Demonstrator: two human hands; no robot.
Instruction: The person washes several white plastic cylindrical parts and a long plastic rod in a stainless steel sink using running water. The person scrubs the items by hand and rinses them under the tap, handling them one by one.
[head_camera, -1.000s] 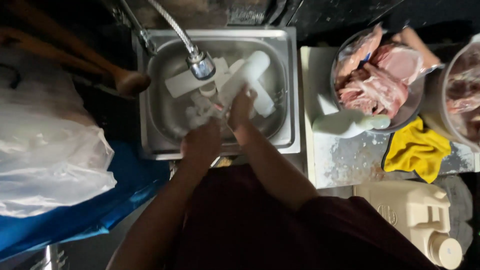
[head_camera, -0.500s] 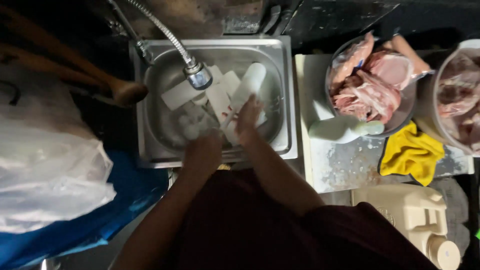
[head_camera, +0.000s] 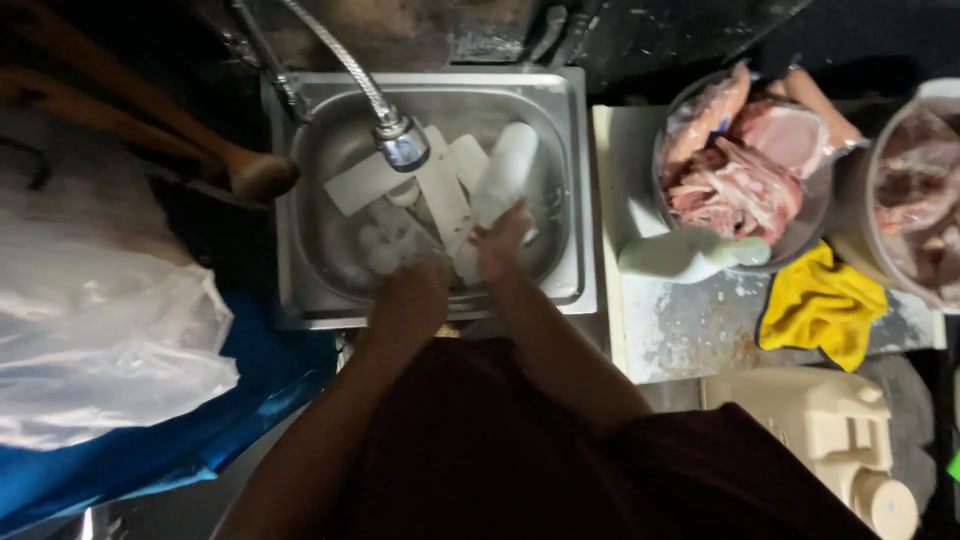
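Midway Through the Wash at the Sink

Evidently the washing was only partly done. The right hand (head_camera: 500, 240) had its grip closed on a white plastic cylinder (head_camera: 503, 180) inside the steel sink (head_camera: 575, 200), beneath the flexible faucet (head_camera: 402, 145). The left hand (head_camera: 412, 300) sat low at the near rim; whether its grip was closed could not be told. Flat white parts (head_camera: 440, 195) lay unrinsed in the basin. Right of it, a bowl of raw meat (head_camera: 740, 170) and a yellow cloth (head_camera: 820, 305) waited on the table (head_camera: 680, 335).
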